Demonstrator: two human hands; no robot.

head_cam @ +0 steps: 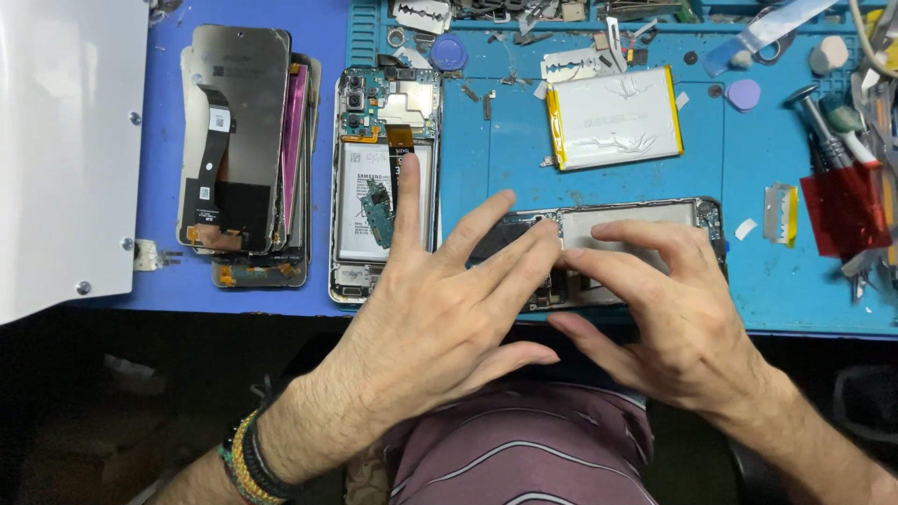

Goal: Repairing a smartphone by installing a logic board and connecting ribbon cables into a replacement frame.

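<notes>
Opened phone (636, 224) lying flat, long axis left–right along the table (795, 281) edge; left hand (440, 327) and right hand (673, 318), fingers spread, press on it without gripping.

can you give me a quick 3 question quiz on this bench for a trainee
1. True or false: both hands rest on the opened phone lying crosswise at the front of the blue mat.
2. Which lies just behind that phone? A) a loose battery B) a red cup C) a laptop
3. Fill in: the stack of screens stands to the ____ of the upright opened phone.

Key
1. True: the left hand and right hand both lie over it, fingers spread.
2. A: the loose battery, silver with yellow edges.
3. Left: the stack of screens is left of the upright opened phone.
</notes>
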